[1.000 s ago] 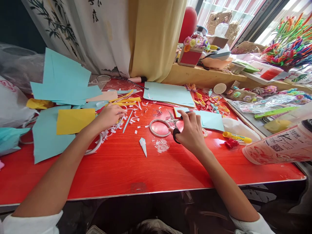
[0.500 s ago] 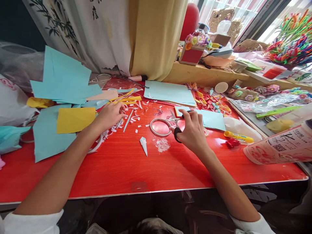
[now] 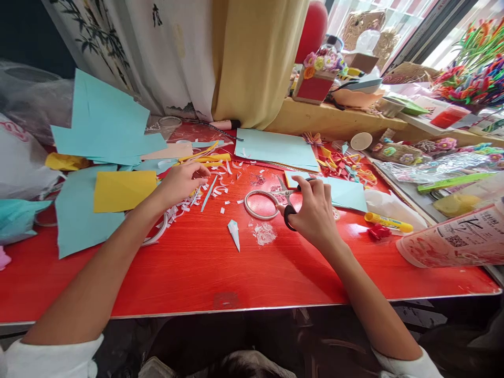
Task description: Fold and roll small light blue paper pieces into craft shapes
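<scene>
My right hand holds black-handled scissors by their handles, low over the table at centre right, blades parted and pointing up and left. Just left of the blades lies a round tape ring. My left hand rests at the pile of white paper scraps, fingers curled but apart, with nothing visible in them. A small folded light-blue paper piece lies between the hands, nearer the front edge. Beside it are crumpled clear bits. A thin blue strip lies right of my left hand.
Blue sheets and a yellow sheet lie at left. Behind are a blue paper stack and coloured scraps. To the right are a glue stick, a red bow and a large cup.
My left hand's fingers have spread slightly to the right. The whole view has shifted a little; my right hand still holds the scissors in the same place.
</scene>
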{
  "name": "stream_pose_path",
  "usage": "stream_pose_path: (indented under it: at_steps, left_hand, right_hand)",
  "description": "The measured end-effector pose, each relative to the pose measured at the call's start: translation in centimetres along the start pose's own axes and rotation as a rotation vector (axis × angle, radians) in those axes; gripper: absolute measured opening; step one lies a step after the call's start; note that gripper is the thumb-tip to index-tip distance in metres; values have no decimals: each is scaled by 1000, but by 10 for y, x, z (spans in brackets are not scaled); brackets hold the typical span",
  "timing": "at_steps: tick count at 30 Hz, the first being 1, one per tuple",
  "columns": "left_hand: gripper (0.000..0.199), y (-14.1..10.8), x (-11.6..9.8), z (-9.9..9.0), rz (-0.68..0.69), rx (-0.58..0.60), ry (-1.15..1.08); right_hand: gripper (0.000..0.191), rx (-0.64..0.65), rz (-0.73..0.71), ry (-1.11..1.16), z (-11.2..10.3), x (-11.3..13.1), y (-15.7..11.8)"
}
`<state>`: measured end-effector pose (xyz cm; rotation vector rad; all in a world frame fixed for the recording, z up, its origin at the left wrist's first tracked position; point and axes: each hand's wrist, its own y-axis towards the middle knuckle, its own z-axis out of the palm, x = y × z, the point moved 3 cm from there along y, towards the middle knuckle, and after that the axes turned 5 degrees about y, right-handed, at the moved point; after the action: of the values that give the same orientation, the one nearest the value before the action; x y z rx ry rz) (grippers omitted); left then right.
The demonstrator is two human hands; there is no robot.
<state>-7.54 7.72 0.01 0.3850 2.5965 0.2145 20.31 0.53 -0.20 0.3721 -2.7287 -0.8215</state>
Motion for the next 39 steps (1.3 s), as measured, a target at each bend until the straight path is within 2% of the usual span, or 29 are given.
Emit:
stream_pose_path:
  at_steps: [5,10,16,20,22,26,31,39]
  left_hand:
    - [18,0,2,2,5,10,-8]
    - [26,3,14,8,12,33,43]
    - [29,7,22,15,158,57,180]
    - [30,5,22,16,119,83,196]
    - [31,5,22,15,129,70,211]
    - [31,7,23,18,244,65,273]
    - [34,7,26,21,335,30,428]
    - [23,6,22,12,256,-80,396]
  right_hand:
    - [56,10,4,8,-1,1,0]
    - [57,16,9,16,-1,1,0]
    - [56,26,10,17,-1,1,0]
    - [57,30,12,17,-1,0,0]
    - [57,32,12,14,0,0,0]
    - [57,31,10,2,1,0,0]
    - [58,33,11,-13,0,1,-1]
    - [58,21,5,-20,1,0,-1]
